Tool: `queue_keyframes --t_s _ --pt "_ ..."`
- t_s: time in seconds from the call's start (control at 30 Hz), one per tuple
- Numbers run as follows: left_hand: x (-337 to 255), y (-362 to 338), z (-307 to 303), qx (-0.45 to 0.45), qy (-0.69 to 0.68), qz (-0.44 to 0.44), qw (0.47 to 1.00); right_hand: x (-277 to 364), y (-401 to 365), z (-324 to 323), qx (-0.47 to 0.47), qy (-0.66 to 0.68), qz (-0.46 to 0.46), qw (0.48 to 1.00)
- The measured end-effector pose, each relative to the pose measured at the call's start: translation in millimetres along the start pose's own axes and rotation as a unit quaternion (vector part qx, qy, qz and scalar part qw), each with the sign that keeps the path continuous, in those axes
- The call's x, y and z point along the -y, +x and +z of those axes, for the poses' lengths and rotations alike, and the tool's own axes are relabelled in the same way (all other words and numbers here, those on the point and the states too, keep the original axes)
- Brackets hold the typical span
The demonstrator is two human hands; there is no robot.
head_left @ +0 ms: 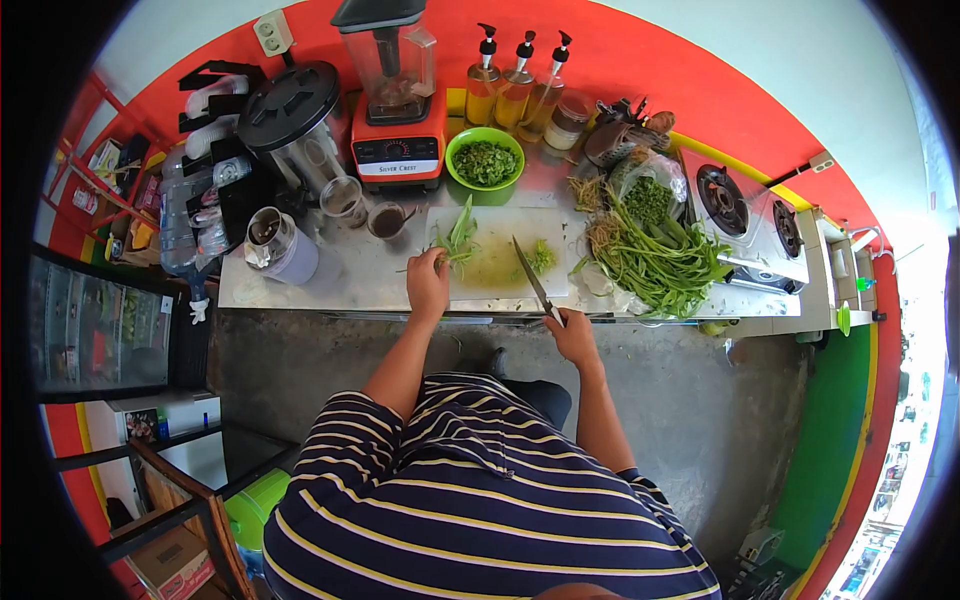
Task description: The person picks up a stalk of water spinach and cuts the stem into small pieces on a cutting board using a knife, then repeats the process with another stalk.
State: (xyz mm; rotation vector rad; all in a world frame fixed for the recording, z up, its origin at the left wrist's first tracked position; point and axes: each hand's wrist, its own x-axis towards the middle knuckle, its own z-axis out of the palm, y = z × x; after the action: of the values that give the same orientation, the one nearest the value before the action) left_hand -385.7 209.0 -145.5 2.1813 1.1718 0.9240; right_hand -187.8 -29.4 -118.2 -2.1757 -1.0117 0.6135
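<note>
My right hand (574, 338) grips a kitchen knife (535, 280) by its handle, with the blade slanting up and left over the white cutting board (490, 222). Beside the blade lies a small heap of chopped greens (540, 258). At the board's left edge my left hand (428, 282) is closed on leafy green stalks (460, 238), whose tips stick up over the board. Wet greenish juice covers the board's middle. Right of the board lies a large pile of long leafy greens (660, 260) with roots, next to a plastic bag of chopped greens (650, 195).
Behind the board stand a green bowl (520, 175) of chopped greens, a red blender (396, 145) and several pump bottles (513, 95). Cups and a steel container (300, 140) are on the left. A gas stove (745, 215) stands right. The counter's front edge is close to my hands.
</note>
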Motion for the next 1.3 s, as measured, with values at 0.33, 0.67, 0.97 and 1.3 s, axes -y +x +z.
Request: queue_keyframes --t_s 0.33,0.67,0.97,1.3 --pt "-1 1 -17 0.048 -0.118 -0.045 0.991 3 3 11 0.103 0.078 0.030 0.991" --pt "-11 -15 1 0.141 -0.127 0.056 0.980 46 11 13 0.060 0.216 0.138 0.965" --pt "13 0 -1 0.226 -0.020 0.325 0.918 79 8 36 0.012 -0.144 0.057 0.988" --pt "12 -1 -3 0.204 -0.011 0.326 0.923 86 -3 60 0.065 -0.223 0.112 0.966"
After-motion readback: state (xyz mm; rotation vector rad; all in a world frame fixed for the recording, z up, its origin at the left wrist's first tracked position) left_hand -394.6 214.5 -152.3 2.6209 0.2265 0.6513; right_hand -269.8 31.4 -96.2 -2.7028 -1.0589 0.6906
